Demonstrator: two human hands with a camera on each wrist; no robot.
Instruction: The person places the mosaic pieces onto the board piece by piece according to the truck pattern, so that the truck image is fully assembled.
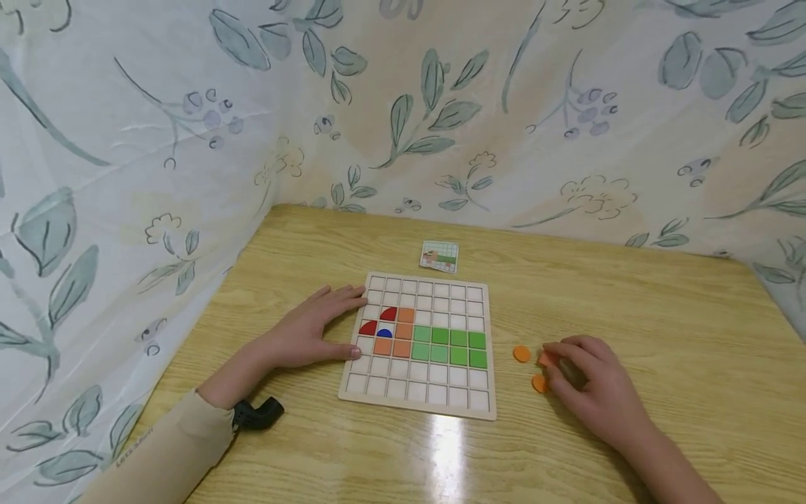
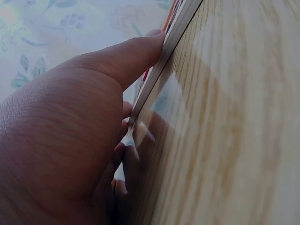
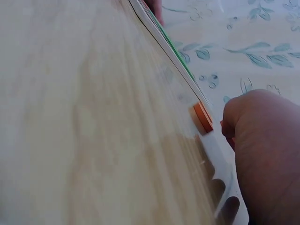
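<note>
A square wooden grid board (image 1: 415, 390) lies on the table, seen in the head view. Its cells hold red quarter-round tiles (image 1: 389, 314), a blue half-round tile (image 1: 384, 334), several orange square tiles (image 1: 401, 348), and light and dark green square tiles (image 1: 458, 356). My left hand (image 1: 302, 329) rests along the board's left edge, thumb and fingers spread and touching its rim. To the right of the board, my right hand (image 1: 595, 385) pinches an orange-red square-looking piece (image 1: 546, 358) between thumb and fingers. Two orange round pieces (image 1: 521, 353) lie beside those fingertips.
Behind the board lies a small printed card (image 1: 439, 256) with a coloured grid picture. A black curved device (image 1: 259, 414) sits at the left wrist, over the wooden table (image 1: 302, 455). Leaf-patterned cloth (image 1: 434, 119) hangs along the table's back and left edges.
</note>
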